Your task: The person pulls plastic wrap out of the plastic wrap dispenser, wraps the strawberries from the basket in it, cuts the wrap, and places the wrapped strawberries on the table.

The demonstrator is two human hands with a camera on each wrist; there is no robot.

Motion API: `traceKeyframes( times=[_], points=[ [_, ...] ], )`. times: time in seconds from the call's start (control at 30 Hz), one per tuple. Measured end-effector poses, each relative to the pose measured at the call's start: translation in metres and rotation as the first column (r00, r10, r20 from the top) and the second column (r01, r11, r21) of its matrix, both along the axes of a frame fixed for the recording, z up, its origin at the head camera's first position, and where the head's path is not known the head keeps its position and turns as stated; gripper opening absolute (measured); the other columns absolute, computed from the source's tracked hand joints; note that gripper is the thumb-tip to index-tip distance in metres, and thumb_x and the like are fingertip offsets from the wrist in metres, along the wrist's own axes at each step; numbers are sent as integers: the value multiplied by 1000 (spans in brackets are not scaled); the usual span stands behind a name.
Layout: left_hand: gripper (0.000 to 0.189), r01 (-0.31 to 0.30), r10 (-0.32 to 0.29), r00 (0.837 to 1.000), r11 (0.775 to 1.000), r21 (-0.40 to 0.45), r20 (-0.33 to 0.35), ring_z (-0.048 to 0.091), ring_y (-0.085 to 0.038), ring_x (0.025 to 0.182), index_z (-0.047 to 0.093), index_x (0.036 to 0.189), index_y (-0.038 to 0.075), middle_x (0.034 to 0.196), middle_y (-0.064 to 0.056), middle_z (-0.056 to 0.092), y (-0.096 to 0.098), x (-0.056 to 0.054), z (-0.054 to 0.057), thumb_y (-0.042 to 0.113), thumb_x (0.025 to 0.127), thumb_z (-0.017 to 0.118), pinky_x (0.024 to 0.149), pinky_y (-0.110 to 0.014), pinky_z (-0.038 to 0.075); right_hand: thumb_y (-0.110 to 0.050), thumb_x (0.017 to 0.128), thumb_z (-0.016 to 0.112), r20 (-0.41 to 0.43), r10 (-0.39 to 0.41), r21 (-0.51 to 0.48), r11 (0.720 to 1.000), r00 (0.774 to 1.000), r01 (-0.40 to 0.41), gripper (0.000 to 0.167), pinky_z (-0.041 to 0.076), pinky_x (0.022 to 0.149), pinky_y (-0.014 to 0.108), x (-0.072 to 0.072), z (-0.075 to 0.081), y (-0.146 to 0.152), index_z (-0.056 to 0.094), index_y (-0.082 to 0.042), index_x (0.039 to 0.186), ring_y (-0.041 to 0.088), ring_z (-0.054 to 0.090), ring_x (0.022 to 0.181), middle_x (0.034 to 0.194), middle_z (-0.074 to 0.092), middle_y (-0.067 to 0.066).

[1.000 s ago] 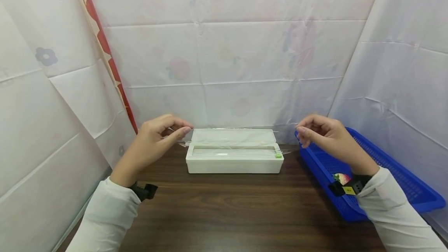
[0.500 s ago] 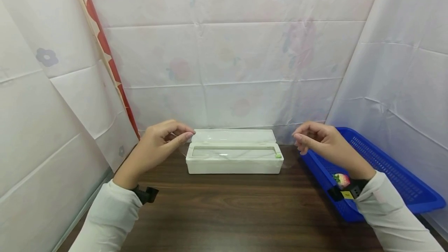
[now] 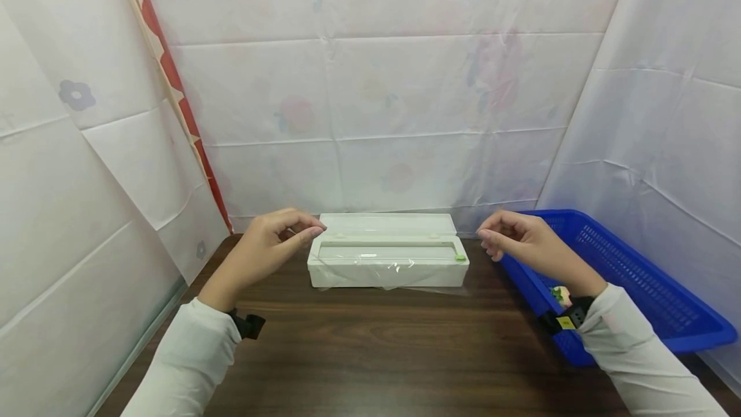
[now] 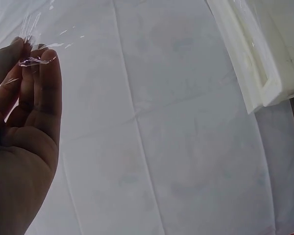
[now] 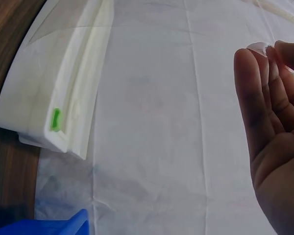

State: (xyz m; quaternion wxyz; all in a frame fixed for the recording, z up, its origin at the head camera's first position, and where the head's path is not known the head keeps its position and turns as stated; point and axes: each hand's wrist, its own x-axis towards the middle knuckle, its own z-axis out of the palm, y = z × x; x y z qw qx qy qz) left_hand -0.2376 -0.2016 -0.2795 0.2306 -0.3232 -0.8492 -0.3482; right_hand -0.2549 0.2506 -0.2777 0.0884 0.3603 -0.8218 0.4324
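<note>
A clear sheet of cling film (image 3: 393, 269) hangs between the two hands, its shiny lower part showing across the front of a white cling film dispenser (image 3: 388, 255). The dispenser's lid (image 3: 388, 224) stands raised at the back. One corner of the film is pinched between thumb and fingers of my left hand (image 3: 263, 253), just left of the dispenser; the left wrist view shows bunched film (image 4: 36, 61) at the fingertips. To the right, my right hand (image 3: 521, 243) pinches the other corner, where a bit of film (image 5: 257, 47) shows in the right wrist view.
A blue plastic basket (image 3: 642, 275) stands on the right, partly behind the right arm, with a strawberry-like item (image 3: 560, 295) inside. A green slider (image 3: 460, 257) sits at the dispenser's right end. White patterned sheets (image 3: 405, 95) enclose the brown wooden table (image 3: 376, 352).
Both hands have come down slightly and a little closer together. The film's glossy edge now shows lower, over the dispenser's front. The dispenser and basket have stayed in place.
</note>
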Motion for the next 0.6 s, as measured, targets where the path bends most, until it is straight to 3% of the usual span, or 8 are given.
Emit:
traceKeyframes(
  times=[0.17,0.4,0.6],
  points=[
    [9,-2,2,1000,1000,-8,26,56,-12,71,75,103,26,93,13,66,1,-3,-3,25,95,72,62,-27,49,-9,102,60,1,-24,16,1000,1000,24,8,58,62,32,-4,-7,-1,68,-11,104,23,65,68,83,67,8],
    [8,26,-22,989,999,-29,143,54,-12,65,73,105,28,85,10,64,-1,-9,-19,27,97,69,57,-29,48,-10,99,64,-7,-42,50,998,999,43,4,58,60,32,-11,-19,-6,68,-12,99,18,66,66,80,67,1],
    [8,22,-15,984,999,-35,176,57,-15,66,73,103,26,85,7,65,-1,-15,-29,23,96,70,58,-29,49,-12,98,67,-38,-62,108,992,997,66,4,55,58,29,-13,-27,-8,70,-15,97,13,64,66,78,66,-3]
  ],
)
